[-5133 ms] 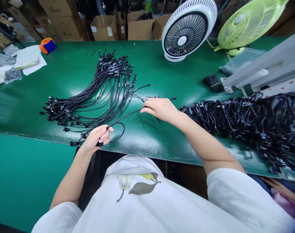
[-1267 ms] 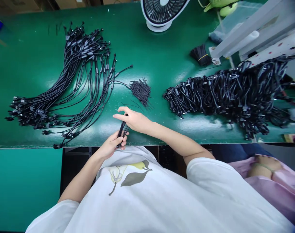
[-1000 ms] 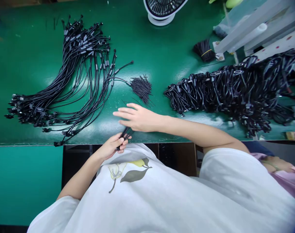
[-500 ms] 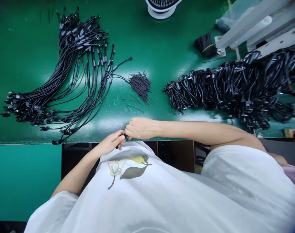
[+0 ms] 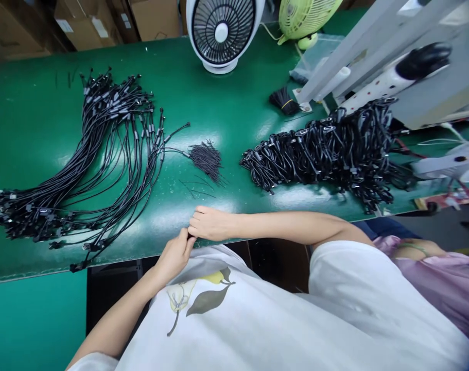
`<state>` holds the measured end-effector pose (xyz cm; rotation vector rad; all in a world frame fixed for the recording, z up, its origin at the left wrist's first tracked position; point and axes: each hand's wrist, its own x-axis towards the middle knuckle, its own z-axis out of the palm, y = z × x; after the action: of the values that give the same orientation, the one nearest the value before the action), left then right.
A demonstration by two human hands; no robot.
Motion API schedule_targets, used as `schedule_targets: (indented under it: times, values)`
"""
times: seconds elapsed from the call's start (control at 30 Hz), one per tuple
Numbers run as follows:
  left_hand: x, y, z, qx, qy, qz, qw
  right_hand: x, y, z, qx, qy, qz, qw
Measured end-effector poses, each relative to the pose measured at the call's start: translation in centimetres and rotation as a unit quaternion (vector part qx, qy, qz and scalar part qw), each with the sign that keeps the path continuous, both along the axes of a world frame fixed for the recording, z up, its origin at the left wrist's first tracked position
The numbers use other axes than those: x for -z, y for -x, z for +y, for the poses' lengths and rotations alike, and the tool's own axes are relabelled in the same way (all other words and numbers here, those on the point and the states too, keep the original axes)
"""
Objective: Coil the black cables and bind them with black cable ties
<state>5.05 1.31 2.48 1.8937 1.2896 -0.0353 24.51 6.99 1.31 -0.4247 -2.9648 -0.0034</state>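
Observation:
At the front edge of the green table my two hands meet, fingers bent and pressed together. My left hand (image 5: pixel 175 253) is closed in a pinch, and my right hand (image 5: pixel 209 224) curls closed against its fingertips. A bit of black cable (image 5: pixel 190 235) shows between them; the fingers cover most of it. Just beyond my hands lie a few loose black ties (image 5: pixel 197 188) and a pile of short black ties (image 5: pixel 206 159). To the left spreads a large bunch of black cables (image 5: pixel 99 118) with grey sleeves. On the right is a long heap of coiled black cables (image 5: pixel 315 149).
A white fan (image 5: pixel 221 33) stands at the back, near a green fan (image 5: pixel 306 18). A banded bundle of black ties (image 5: pixel 284 100) lies by a grey metal frame (image 5: pixel 346 56). Cardboard boxes (image 5: pixel 87 23) are behind the table. Another person's pink sleeve (image 5: pixel 443 278) is at right.
The view has tilted up, bringing the fans, boxes and neighbouring person further into sight. My hands have drawn tighter together, and less of the black cable shows between them.

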Motion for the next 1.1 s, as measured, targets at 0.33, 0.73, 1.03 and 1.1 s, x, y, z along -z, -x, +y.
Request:
schedule_targets:
  times: [0.33, 0.73, 1.03, 1.1]
  values:
    - [2.5, -0.4, 0.6, 0.106, -0.200, 0.112, 0.968, 1.5, 0.5, -0.6, 0.070, 0.053, -0.037, 0.995]
    - [2.9, 1.6, 0.8, -0.382, 0.158, -0.388, 0.823, 3.9, -5.5, 4.8, 0.538, 0.168, 0.073, 0.823]
    - [-0.1, 0.1, 2.2, -0.370, 0.227, -0.509, 0.743, 3.6, -7.5, 4.4, 0.589, 0.141, 0.107, 0.789]
    - [-0.5, -0.4, 2.1, -0.336, 0.247, -0.529, 0.739, 2.2, -7.5, 2.8, 0.584, 0.135, 0.168, 0.782]
